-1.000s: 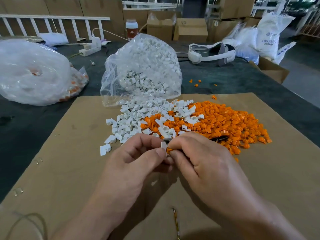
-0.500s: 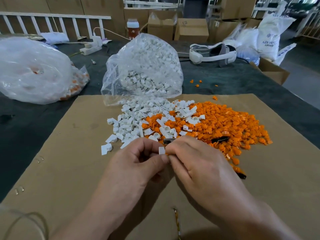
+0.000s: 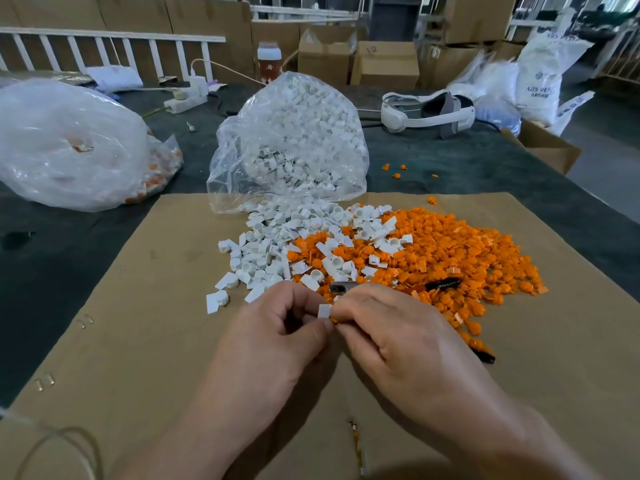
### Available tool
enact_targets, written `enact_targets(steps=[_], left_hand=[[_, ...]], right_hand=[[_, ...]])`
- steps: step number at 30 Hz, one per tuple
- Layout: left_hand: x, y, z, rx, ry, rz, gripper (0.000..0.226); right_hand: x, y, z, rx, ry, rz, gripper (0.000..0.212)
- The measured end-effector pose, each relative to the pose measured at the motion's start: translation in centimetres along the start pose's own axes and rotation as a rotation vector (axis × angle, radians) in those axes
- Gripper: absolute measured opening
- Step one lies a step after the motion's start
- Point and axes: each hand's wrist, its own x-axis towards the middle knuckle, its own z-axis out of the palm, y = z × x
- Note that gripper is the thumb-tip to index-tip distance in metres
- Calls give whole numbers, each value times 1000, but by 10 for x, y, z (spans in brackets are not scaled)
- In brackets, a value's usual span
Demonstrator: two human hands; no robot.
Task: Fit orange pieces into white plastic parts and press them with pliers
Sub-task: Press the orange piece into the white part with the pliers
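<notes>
My left hand (image 3: 277, 337) pinches a small white plastic part (image 3: 325, 310) between thumb and fingers. My right hand (image 3: 388, 334) meets it fingertip to fingertip and pinches an orange piece (image 3: 334, 320), only a sliver of which shows against the white part. The pliers (image 3: 343, 287) lie beneath my right hand: the metal jaws peek out above my knuckles and the orange-and-black handles stick out to the right. I cannot tell whether my right hand touches them. Behind my hands lie a pile of white parts (image 3: 277, 251) and a pile of orange pieces (image 3: 450, 251).
All of this sits on a brown cardboard sheet (image 3: 138, 341) over a dark table. A clear bag of white parts (image 3: 294, 140) stands behind the piles, and another bag (image 3: 69, 143) lies at the left. A white headset (image 3: 426, 112), a power strip and boxes are at the back.
My hands stay together and have shifted slightly toward me. More of the white part shows between my fingertips, and the lower pliers handle has come into view beside my right hand.
</notes>
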Motion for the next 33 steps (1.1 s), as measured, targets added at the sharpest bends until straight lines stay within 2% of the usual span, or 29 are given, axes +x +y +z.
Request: enact_targets(steps=[4, 7, 8, 10, 12, 16, 22, 27, 30, 33], left_hand=[[1, -1, -1, 29, -9, -2, 13], [3, 2, -4, -327, -31, -173, 14], [4, 3, -6, -453, -38, -235, 14], [7, 1, -10, -561, -25, -286, 18], [12, 0, -14, -625, -11, -293, 21], [15, 2, -15, -682, -27, -288, 8], [17, -2, -14, -688, -28, -302, 11], [18, -3, -13, -697, -25, -320, 24], [18, -2, -14, -698, -14, -334, 29], [17, 0, -14, -718, -5, -327, 26]], right_hand=[[-1, 1, 0, -18, 23, -20, 13], [-1, 14, -9, -139, 107, 23, 29], [-2, 20, -13, -221, 73, 85, 41], [-5, 32, -19, -366, -105, 227, 61], [-8, 40, -19, -383, -236, 307, 67], [-7, 46, -20, -408, -256, 320, 71], [-9, 64, -28, -366, -329, 332, 91], [-4, 60, -27, -402, -253, 241, 78], [-3, 55, -26, -368, -133, 217, 60], [0, 49, -30, -360, -15, 231, 41]])
